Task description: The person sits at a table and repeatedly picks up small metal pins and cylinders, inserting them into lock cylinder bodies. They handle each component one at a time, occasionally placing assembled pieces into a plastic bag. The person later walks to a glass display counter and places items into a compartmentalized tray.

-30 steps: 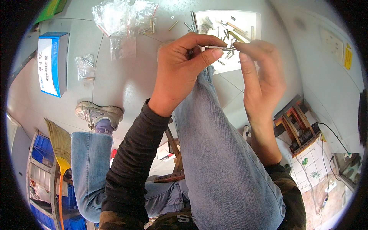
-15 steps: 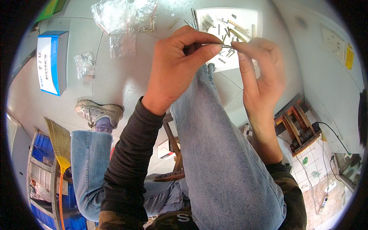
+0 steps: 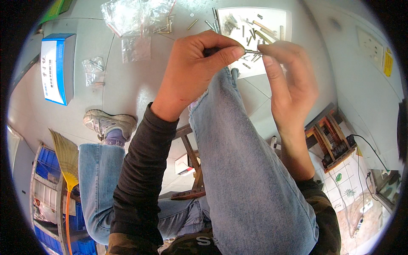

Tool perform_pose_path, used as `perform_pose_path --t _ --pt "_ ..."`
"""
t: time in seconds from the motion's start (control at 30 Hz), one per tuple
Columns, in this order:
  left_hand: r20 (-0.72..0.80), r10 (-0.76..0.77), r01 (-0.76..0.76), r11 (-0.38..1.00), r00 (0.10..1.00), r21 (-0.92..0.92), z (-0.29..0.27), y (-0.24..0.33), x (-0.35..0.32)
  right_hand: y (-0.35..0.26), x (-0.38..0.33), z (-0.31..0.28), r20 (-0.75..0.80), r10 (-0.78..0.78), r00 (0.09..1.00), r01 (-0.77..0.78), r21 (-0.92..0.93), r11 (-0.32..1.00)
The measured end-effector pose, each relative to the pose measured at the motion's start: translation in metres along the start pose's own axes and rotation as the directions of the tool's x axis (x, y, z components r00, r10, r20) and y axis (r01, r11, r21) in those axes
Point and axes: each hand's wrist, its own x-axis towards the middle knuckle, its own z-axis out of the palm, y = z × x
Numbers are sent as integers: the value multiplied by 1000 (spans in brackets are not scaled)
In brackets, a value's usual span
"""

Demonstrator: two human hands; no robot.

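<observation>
My left hand (image 3: 193,74) and my right hand (image 3: 289,80) meet above my raised knee in blue jeans (image 3: 238,140). Between thumb and forefinger of both hands I pinch a thin grey metal rod (image 3: 253,52), held level. The left hand grips its left end, the right fingertips its right end. Behind the hands, on the grey floor, lies a white sheet (image 3: 272,21) strewn with several small metal pins and screws.
Clear plastic bags (image 3: 131,17) with small parts lie on the floor at the top left, a blue and white box (image 3: 57,68) further left. My shoe (image 3: 108,123), a broom (image 3: 63,157), a wooden stool (image 3: 193,170) and a wooden rack (image 3: 333,140) surround me.
Both hands have shifted slightly up and to the left with the rod still pinched between them. Nothing else has moved.
</observation>
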Motion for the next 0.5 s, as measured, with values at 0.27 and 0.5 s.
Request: perform_pose_path --t 0.27,0.5 --pt "-153 85 -56 981 985 184 -1 5 -1 6 -1 5 297 522 799 -598 470 649" --pt "-325 183 -89 955 928 283 7 22 -1 5 20 34 509 426 748 -658 652 378"
